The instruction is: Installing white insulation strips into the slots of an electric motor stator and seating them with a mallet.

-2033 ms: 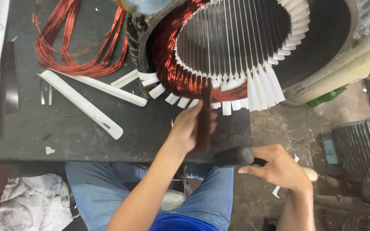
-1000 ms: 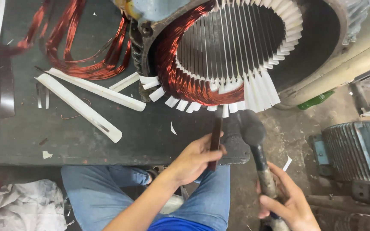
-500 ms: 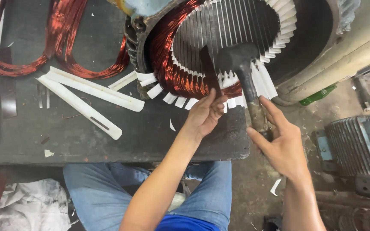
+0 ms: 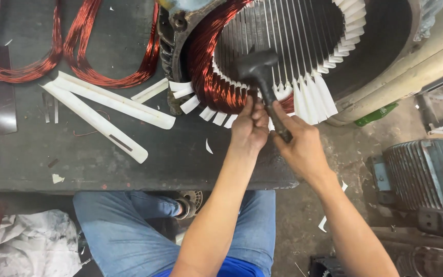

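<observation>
A large motor stator (image 4: 385,51) lies on the dark bench, its slots lined with white insulation paper (image 4: 314,95) and its near rim packed with copper winding (image 4: 208,77). My left hand (image 4: 249,125) is closed on a thin dark stick (image 4: 250,95) pressed against the winding's lower edge; the stick is mostly hidden by my fingers. My right hand (image 4: 298,143) grips the handle of a black mallet (image 4: 255,64). The mallet's head sits over the winding, just above my left hand's fingertips.
Loose copper wire coils (image 4: 108,66) lie on the bench (image 4: 129,179) at the upper left, with long white strips (image 4: 103,110) and a dark flat bar (image 4: 5,102). A second ribbed motor (image 4: 421,174) stands on the floor at right, near a green bottle (image 4: 375,114).
My right hand has swung the mallet up from beside the bench edge onto the stator's winding and closed in on my left hand. My left hand has moved up to the winding.
</observation>
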